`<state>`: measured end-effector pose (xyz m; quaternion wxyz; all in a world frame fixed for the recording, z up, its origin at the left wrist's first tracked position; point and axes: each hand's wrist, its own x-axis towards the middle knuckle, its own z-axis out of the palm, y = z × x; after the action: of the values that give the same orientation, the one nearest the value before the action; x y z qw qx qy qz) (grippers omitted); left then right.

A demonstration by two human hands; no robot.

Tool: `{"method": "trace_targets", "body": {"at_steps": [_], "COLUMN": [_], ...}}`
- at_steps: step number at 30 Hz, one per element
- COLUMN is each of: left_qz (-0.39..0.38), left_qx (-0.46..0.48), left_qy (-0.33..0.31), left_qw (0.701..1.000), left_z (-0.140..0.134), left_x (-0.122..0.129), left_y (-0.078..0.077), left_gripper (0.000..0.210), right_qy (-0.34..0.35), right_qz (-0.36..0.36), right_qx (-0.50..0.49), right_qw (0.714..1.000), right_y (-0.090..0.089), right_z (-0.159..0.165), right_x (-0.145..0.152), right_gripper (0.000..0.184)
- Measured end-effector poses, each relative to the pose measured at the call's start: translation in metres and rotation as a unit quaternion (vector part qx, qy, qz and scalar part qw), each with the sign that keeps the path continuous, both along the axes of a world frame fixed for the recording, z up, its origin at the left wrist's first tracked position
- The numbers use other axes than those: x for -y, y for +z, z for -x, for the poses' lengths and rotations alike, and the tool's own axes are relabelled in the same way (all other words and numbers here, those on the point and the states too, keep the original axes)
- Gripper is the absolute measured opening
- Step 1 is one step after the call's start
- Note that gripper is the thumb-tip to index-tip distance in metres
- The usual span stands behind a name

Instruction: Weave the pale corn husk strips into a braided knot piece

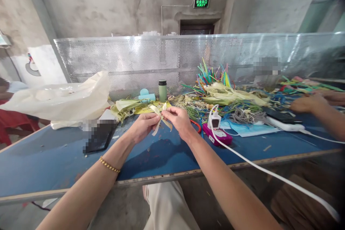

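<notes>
Pale corn husk strips (156,129) are crossed into a small bow-like shape above the blue table, pinched between both my hands. My left hand (144,125) is closed on the strips from the left, thumb and fingertips together. From the right, my right hand (178,120) grips them at the crossing. Free ends stick out upward and hang below the fingers. Just behind my hands lies a heap of dry husks (124,109) on something yellow. The exact fold under my fingertips is hidden.
A black phone (101,136) lies to the left, near a large cream plastic bag (61,97). Rightward are a purple power strip (219,136) with a white charger and cable, a blue mask (248,129), cords and colourful sticks. A green bottle (162,91) stands behind. Another person's hand (309,104) is far right.
</notes>
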<state>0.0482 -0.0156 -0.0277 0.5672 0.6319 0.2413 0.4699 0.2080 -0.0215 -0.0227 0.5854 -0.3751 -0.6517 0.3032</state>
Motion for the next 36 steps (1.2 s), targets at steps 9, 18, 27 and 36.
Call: {"method": "trace_targets", "body": {"at_steps": [9,18,27,36], "left_qz": [-0.012,0.029,0.02,0.008], "left_qx": [-0.017,-0.017,-0.027,-0.007], "left_qy": [0.041,0.007,-0.009,0.005], "left_qw": [0.999,0.999,0.999,1.0], "left_z": [-0.002,-0.003,-0.002,0.003], "left_x": [-0.002,0.002,0.004,0.002], "left_y": [-0.002,0.0,-0.001,0.003], "left_gripper": [0.037,0.033,0.032,0.032], "right_qy": [-0.005,-0.026,-0.027,-0.093], "right_qz": [-0.021,-0.023,-0.015,-0.046], "right_qx": [-0.008,-0.003,-0.011,0.039], "right_qw": [1.0,0.999,0.999,0.994], "right_y": [-0.004,-0.007,-0.005,-0.008], "right_z": [0.004,0.003,0.003,0.0], "right_x": [-0.002,-0.003,-0.001,-0.01], "right_gripper": [0.027,0.027,0.024,0.025]}}
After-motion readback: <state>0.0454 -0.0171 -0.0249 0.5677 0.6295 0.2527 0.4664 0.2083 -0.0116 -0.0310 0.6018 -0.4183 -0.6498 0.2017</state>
